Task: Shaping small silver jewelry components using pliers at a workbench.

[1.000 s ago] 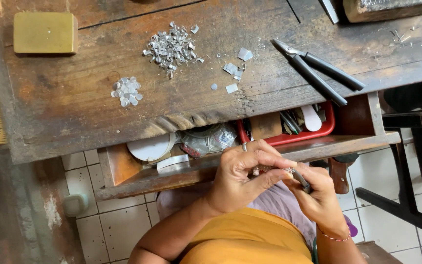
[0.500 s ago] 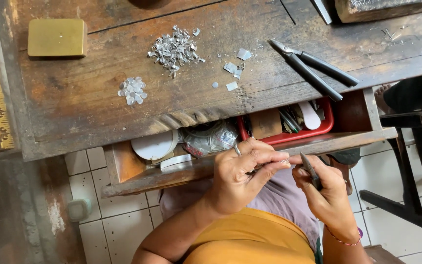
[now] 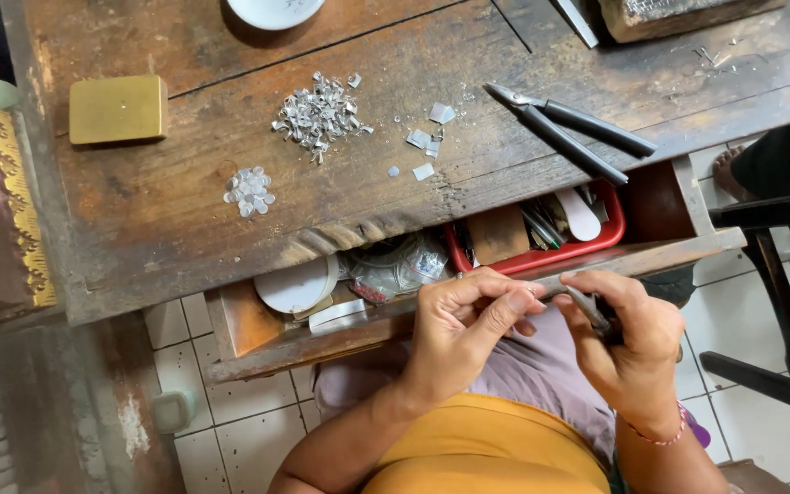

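left hand [image 3: 459, 325] pinches a tiny metal piece — right hand [image 3: 628, 343] grips a small tool [image 3: 587, 306] — best kept steady, low over the open drawer [image 3: 340, 334].

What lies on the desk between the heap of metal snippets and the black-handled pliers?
In the head view, a few small flat metal pieces lie scattered on the wood between the heap of metal snippets and the pliers.

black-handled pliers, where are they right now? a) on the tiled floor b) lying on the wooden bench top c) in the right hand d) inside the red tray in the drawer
b: the black-handled pliers lie on the wooden bench top, above the open drawer, clear of both hands.
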